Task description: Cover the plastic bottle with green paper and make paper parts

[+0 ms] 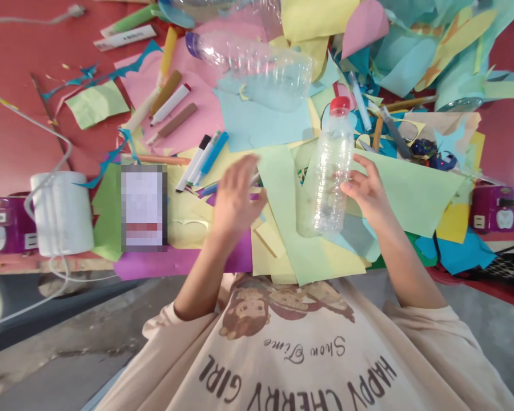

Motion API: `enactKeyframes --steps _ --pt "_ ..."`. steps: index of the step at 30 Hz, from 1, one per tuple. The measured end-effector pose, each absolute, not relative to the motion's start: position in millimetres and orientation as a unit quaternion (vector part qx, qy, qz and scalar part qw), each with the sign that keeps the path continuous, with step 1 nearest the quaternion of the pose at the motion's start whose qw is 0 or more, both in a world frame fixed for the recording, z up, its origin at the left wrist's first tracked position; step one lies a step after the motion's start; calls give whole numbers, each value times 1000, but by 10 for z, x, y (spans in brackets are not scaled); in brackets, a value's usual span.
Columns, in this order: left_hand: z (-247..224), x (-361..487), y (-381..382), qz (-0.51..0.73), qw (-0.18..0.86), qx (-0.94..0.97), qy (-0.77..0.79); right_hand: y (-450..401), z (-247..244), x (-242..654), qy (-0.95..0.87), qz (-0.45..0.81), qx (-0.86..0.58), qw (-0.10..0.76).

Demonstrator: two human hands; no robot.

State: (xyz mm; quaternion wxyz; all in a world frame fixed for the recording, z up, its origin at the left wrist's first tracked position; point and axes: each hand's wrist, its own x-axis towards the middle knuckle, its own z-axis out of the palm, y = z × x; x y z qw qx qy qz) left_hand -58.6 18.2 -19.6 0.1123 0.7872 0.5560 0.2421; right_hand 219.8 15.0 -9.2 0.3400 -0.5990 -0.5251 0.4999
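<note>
A clear plastic bottle with a red cap (332,171) is over pale green paper (285,200), its cap end pointing away from me. My right hand (366,191) is at the bottle's right side, fingers apart, with fingertips at its wall; whether they press on it is unclear. To the left of the bottle, my left hand (239,200) hovers over the papers with its fingers spread and nothing in it. Several markers (203,160) lie just beyond my left hand.
Another clear bottle with a purple cap (257,68) lies farther back. A phone-like blurred rectangle (143,208) and a white roll (64,214) are at the left. Pens and paper scraps cover the back right. Purple power blocks (494,210) sit at both sides.
</note>
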Motion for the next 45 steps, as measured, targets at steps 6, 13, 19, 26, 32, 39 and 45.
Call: enactKeyframes --steps 6,13,19,26,32,39,45 --pt "-201 -862 358 138 130 713 675 230 -294 2261 -513 490 -600 369" --pt "-209 -952 471 182 156 649 722 220 -306 2264 -505 498 -589 388" --pt "-78 -1174 615 175 124 623 752 219 -297 2267 -531 484 -603 346" --pt "43 -533 183 141 149 807 554 191 -315 2270 -506 494 -595 382" --pt "-185 -489 -26 46 168 846 503 180 -281 2266 -512 492 -599 369" --pt "-21 -1108 340 35 193 801 566 124 -124 2208 -491 586 -547 341" --pt "25 -647 178 296 567 582 501 76 -44 2193 -443 681 -486 322"
